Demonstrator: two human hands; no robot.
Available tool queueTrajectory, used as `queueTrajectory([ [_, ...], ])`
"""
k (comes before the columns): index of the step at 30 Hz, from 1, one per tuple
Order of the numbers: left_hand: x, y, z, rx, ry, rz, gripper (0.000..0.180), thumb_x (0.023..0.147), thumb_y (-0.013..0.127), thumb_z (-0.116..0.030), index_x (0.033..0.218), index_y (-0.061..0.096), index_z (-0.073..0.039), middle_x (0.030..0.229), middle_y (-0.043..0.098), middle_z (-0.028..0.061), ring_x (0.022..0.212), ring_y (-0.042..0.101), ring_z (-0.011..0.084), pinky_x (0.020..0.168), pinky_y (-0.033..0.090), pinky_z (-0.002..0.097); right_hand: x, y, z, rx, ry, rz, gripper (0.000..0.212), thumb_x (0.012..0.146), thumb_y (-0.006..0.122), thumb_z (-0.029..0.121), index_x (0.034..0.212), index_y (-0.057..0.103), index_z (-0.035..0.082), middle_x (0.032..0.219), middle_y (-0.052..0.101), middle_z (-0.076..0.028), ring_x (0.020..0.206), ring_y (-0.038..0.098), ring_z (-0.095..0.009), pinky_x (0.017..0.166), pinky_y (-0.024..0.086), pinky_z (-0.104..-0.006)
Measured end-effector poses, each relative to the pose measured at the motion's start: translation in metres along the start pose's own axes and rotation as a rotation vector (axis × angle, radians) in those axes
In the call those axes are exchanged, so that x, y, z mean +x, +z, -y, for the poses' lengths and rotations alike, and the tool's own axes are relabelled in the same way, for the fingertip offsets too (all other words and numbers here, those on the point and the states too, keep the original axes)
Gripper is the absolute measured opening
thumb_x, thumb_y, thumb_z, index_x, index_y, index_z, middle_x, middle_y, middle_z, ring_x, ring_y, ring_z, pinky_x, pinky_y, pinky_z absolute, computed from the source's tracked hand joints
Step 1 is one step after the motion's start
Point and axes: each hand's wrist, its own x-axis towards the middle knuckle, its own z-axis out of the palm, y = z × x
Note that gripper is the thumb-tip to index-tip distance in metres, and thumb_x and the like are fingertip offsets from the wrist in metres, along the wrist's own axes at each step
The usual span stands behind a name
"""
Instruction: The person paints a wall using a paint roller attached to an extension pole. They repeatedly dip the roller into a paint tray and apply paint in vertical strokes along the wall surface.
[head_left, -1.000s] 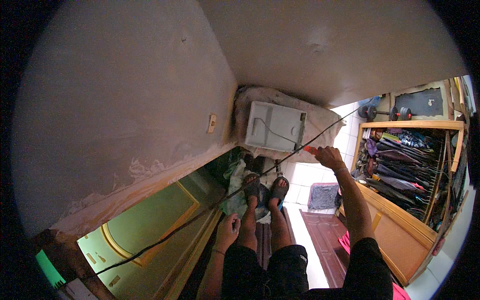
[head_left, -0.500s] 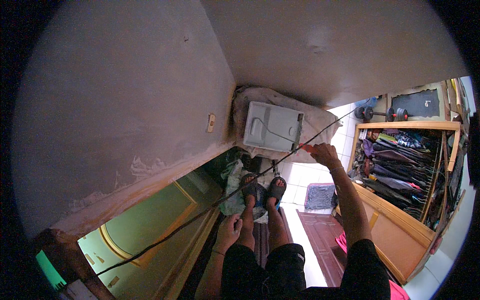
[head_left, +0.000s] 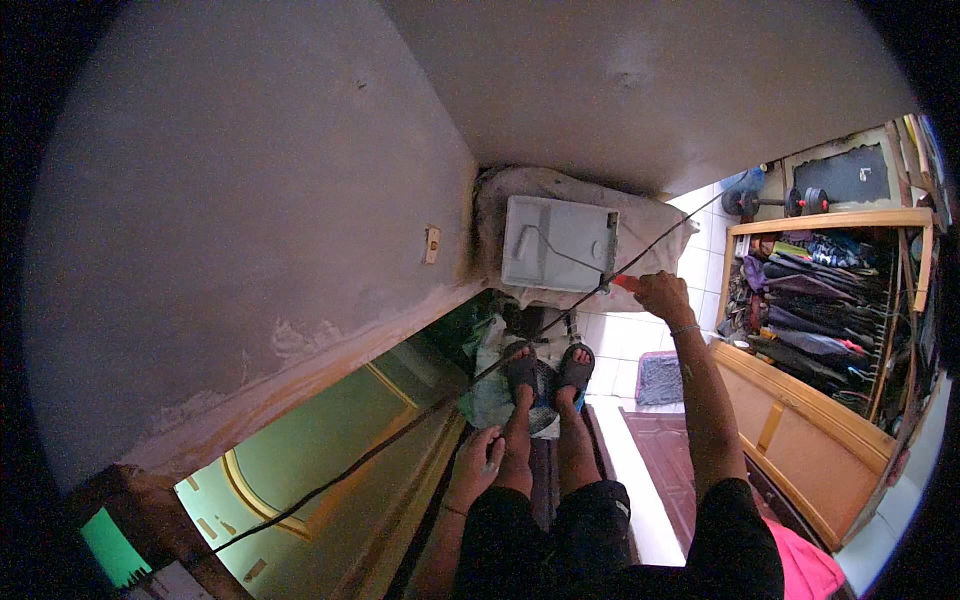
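Observation:
My right hand (head_left: 661, 294) is closed around the red handle of a paint roller (head_left: 626, 283), reaching forward at arm's length. The thin wire frame runs left from the handle to the pale roller sleeve (head_left: 523, 245), which lies at the left side of a light grey paint tray (head_left: 570, 213). Beside my left leg, my left hand (head_left: 479, 458) hangs low with its fingers loosely bent and apart from the thumb; nothing shows in it. A dark cable (head_left: 375, 447) crosses the view diagonally, passing between me and the tray's near right corner.
The tray rests on a stained cloth (head_left: 655, 212) in the wall corner. My sandalled feet stand on a high, littered surface. A wall switch (head_left: 432, 245) is at left. To the right are an open wardrobe of hanging clothes (head_left: 815, 310), dumbbells (head_left: 803, 201) and a mat (head_left: 660, 380).
The whole view has shifted slightly, so the tray, roller and wardrobe appear a little farther right and higher. My right hand keeps its hold on the paint roller.

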Motion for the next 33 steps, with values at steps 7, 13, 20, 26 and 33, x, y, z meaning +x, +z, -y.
queueTrajectory([
  [7, -0.001, 0.005, 0.002, -0.004, -0.037, 0.062, 0.030, 0.099, 0.059, -0.021, 0.122, 0.057, -0.002, 0.108, 0.066, 0.0167, 0.100, 0.065, 0.0331, 0.086, 0.052, 0.0419, -0.003, 0.008, 0.015, 0.025, 0.029, -0.028, 0.026, 0.078, 0.073, 0.034, 0.093, 0.072, 0.012, 0.083, 0.072, -0.012, 0.082, 0.071, -0.032, 0.072, 0.056, -0.0484],
  [13, -0.003, -0.004, -0.018, -0.039, -0.086, 0.110, 0.034, 0.099, 0.058, -0.023, 0.126, 0.055, -0.002, 0.116, 0.064, 0.0170, 0.107, 0.063, 0.0316, 0.091, 0.050, 0.0401, -0.015, -0.010, 0.013, 0.049, -0.003, -0.062, 0.023, 0.081, 0.068, 0.031, 0.089, 0.074, 0.010, 0.080, 0.072, -0.014, 0.080, 0.072, -0.031, 0.071, 0.056, -0.0476],
  [20, 0.003, -0.006, -0.022, 0.017, -0.084, 0.183, 0.035, 0.101, 0.057, -0.023, 0.128, 0.054, -0.001, 0.117, 0.064, 0.0175, 0.109, 0.062, 0.0305, 0.094, 0.049, 0.0404, -0.002, 0.013, 0.024, 0.115, -0.066, -0.121, 0.018, 0.089, 0.062, 0.026, 0.102, 0.074, 0.021, 0.090, 0.072, -0.012, 0.076, 0.069, -0.031, 0.067, 0.053, -0.0483],
  [26, -0.012, 0.008, 0.009, -0.073, -0.076, 0.144, 0.034, 0.100, 0.057, -0.023, 0.126, 0.055, -0.001, 0.116, 0.063, 0.0176, 0.108, 0.062, 0.0326, 0.093, 0.050, 0.0407, -0.014, 0.012, 0.000, 0.028, 0.100, -0.072, 0.024, 0.079, 0.070, 0.031, 0.092, 0.074, 0.011, 0.087, 0.073, -0.013, 0.084, 0.071, -0.031, 0.071, 0.056, -0.0483],
  [33, -0.001, 0.000, -0.028, -0.038, -0.046, 0.159, 0.032, 0.097, 0.062, -0.018, 0.123, 0.056, 0.000, 0.114, 0.065, 0.0184, 0.103, 0.064, 0.0316, 0.089, 0.051, 0.0398, -0.014, -0.001, 0.034, 0.091, 0.084, -0.056, 0.017, 0.086, 0.063, 0.023, 0.095, 0.075, 0.013, 0.088, 0.072, -0.013, 0.083, 0.071, -0.031, 0.072, 0.054, -0.0463],
])
